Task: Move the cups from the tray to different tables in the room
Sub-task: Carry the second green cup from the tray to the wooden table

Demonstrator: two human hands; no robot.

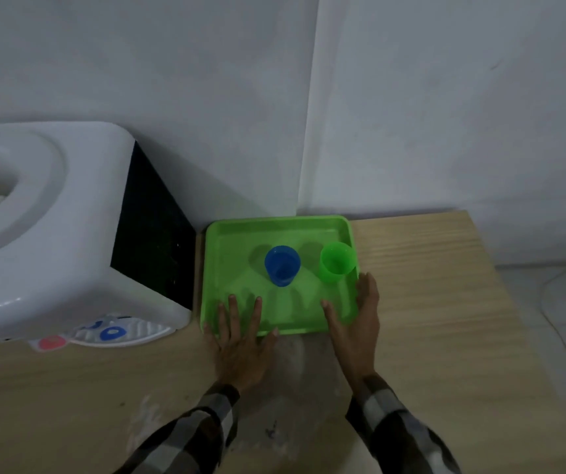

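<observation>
Two cups [282,265] beyond open hands [240,340], on tray [237,234]

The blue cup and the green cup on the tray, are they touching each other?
Apart. The head view shows a strip of bare tray floor between the blue cup and the green cup.

Green tray [233,241], blue cup [282,265], green cup [337,261], plaid sleeves [394,425], white-black dispenser [69,234].
</observation>
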